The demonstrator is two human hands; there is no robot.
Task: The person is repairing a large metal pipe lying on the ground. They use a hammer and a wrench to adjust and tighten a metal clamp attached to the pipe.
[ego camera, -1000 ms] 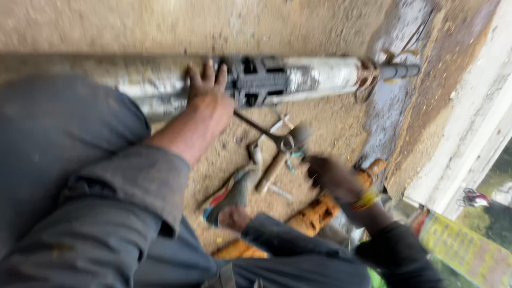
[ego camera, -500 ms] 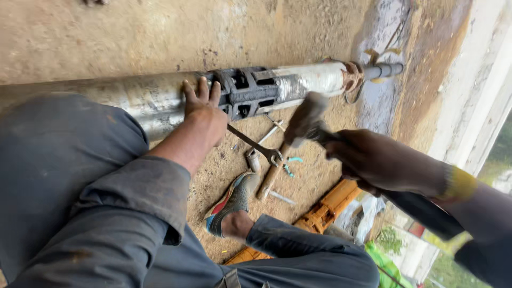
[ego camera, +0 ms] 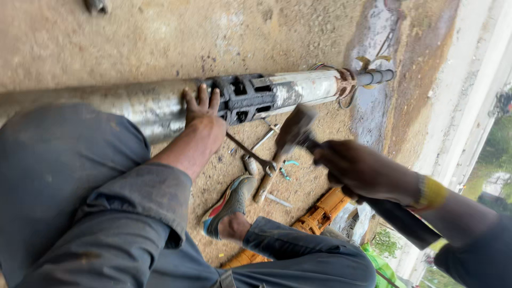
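A long grey metal pipe [ego camera: 144, 104] lies across the sandy ground, with a black slotted coupling [ego camera: 248, 97] around its middle. My left hand [ego camera: 201, 113] rests flat on the pipe just left of the coupling. My right hand [ego camera: 358, 170] grips the handle of a hammer [ego camera: 295, 129], whose blurred head hangs in the air just below and right of the coupling. A yellow band sits on my right wrist.
Wrenches and small tools [ego camera: 261, 165] lie on the sand under the pipe. My shoe [ego camera: 229, 202] and grey trouser legs fill the lower left. An orange tool [ego camera: 320, 213] lies at lower right. A concrete curb [ego camera: 469, 106] runs along the right.
My right hand picked the hammer up from the ground and has brought it toward the coupling. My left hand has stayed on the pipe.
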